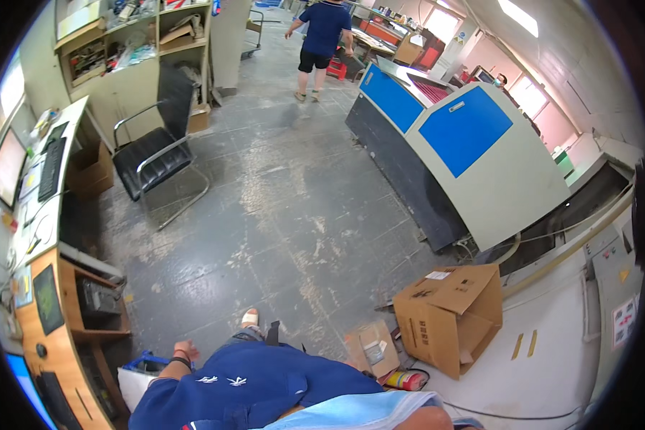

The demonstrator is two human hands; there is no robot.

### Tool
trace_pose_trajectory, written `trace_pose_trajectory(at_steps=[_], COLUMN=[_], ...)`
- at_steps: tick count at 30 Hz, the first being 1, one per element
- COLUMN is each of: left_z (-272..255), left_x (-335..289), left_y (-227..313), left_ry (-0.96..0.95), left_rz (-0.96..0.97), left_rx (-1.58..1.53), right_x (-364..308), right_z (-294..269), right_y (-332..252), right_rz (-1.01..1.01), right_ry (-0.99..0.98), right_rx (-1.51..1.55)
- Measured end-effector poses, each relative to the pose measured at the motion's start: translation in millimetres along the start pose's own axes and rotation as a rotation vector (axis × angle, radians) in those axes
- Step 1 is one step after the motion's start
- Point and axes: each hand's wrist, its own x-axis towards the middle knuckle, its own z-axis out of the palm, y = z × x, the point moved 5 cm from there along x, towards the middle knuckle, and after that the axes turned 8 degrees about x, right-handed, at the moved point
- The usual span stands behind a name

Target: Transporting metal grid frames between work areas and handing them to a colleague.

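My left hand (pixel 186 350) hangs low at my side, with a dark band around the wrist. Its fingers look loosely apart, and nothing shows in them. Close beside it stands a white bin with a blue rim (pixel 149 363), partly covered by my arm. My right hand is out of sight. Below me, a dark blue shirt (pixel 251 380) fills the bottom of the view, and one light shoe (pixel 249 317) rests on the grey floor.
An open cardboard box (pixel 430 326) lies at right, beside a smaller carton (pixel 371 345) and a red cylinder (pixel 406 380). Beyond stands a blue-and-white machine (pixel 494 165). Left are desks (pixel 72 132) and a black chair (pixel 154 158). Farther off, a person (pixel 324 36) stands in the aisle.
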Motion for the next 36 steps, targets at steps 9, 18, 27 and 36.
trace_pose_trajectory(at_steps=[9,18,27,36], left_z=[238,366,459,545], left_x=[-2,72,69,122], left_y=[360,486,551,723], left_ry=[-0.066,-0.228,-0.127,0.079], left_rz=[0.389,0.714,0.291,0.673], left_rx=[0.366,0.796,0.163,1.880], right_x=[112,333,552,763], right_z=[-82,-231,-425,-508], right_y=[-10,46,126,94], right_rz=[0.069,0.285,0.694,-0.095], right_ry=[0.015,-0.184,0.131,-0.046], right_rx=[0.366,0.670,1.646,0.114])
